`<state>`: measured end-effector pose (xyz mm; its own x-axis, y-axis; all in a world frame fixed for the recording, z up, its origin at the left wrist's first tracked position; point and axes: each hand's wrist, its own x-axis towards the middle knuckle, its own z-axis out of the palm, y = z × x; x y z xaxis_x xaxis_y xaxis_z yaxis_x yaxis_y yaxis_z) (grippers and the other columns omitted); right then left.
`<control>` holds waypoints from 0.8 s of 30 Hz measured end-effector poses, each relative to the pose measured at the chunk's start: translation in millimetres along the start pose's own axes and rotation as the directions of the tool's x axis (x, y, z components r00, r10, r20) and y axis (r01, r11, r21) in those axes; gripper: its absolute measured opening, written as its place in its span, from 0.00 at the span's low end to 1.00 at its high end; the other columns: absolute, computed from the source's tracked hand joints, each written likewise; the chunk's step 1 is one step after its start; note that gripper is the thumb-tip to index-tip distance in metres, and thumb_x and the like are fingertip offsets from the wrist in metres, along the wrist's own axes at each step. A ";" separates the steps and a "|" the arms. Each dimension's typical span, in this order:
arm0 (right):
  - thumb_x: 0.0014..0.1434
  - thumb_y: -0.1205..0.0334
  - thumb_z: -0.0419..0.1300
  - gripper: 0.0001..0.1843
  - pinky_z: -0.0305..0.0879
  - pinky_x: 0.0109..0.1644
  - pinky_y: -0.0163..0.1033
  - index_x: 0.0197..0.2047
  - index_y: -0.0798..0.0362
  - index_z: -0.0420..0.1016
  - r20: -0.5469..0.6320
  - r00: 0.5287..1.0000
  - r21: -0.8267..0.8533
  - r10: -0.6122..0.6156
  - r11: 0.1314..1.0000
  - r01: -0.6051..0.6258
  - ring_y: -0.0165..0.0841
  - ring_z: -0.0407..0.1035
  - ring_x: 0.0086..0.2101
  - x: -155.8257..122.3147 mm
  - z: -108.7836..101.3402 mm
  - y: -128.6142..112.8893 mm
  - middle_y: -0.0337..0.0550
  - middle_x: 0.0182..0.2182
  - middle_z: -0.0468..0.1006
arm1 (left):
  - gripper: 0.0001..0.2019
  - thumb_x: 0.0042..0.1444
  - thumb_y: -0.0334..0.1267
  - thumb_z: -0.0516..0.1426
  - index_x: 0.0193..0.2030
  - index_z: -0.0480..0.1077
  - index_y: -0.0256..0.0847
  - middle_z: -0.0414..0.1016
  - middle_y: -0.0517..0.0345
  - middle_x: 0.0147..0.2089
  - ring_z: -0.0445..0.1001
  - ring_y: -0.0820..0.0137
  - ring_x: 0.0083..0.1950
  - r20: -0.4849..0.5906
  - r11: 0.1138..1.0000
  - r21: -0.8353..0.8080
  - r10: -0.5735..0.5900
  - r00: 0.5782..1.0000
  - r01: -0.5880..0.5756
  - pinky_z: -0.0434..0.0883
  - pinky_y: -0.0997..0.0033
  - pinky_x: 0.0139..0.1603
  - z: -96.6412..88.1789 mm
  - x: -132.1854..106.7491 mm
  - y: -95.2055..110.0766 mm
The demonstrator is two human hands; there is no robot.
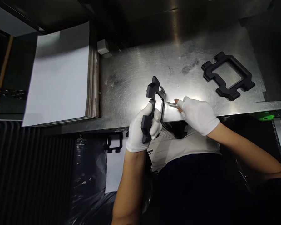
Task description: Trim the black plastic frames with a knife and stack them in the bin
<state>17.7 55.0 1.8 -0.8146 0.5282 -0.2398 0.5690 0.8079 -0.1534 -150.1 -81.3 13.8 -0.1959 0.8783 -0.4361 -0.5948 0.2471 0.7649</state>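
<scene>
My left hand [140, 129], in a white glove, is closed round a black plastic frame [151, 90]. The frame is tilted up on edge above the front of the metal bench. My right hand [198, 114] wears a white glove with bare thumb and fingertip showing. It pinches a small knife [171, 104], whose blade points left toward the frame's near side. Whether the blade touches the frame I cannot tell. Another black frame [244, 72] of similar shape lies flat on the bench to the right.
A thick stack of white sheets [61, 75] stands on the bench's left. Behind it sits a small white block [103, 47]. The steel bench [131, 68] ends at a front edge before me. Below that edge, another black frame [120, 142] lies near a white sheet [113, 172] and dark plastic.
</scene>
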 end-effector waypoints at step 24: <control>0.76 0.35 0.57 0.26 0.76 0.45 0.41 0.54 0.52 0.74 0.046 0.969 0.978 -0.242 -0.184 -0.092 0.34 0.75 0.34 -11.5 37.2 -29.8 0.40 0.33 0.79 | 0.29 0.68 0.71 0.48 0.37 0.67 0.45 0.54 0.68 0.17 0.63 0.68 0.20 -0.334 0.968 -0.177 0.112 0.936 -0.179 0.67 0.62 0.29 -21.1 -50.0 -61.6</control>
<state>14.3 15.1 -26.5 -0.9221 0.3042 -0.2390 0.0804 -0.4535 -0.8876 -120.1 -149.1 -21.5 -0.5102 0.7131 -0.4808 -0.6786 0.0097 0.7345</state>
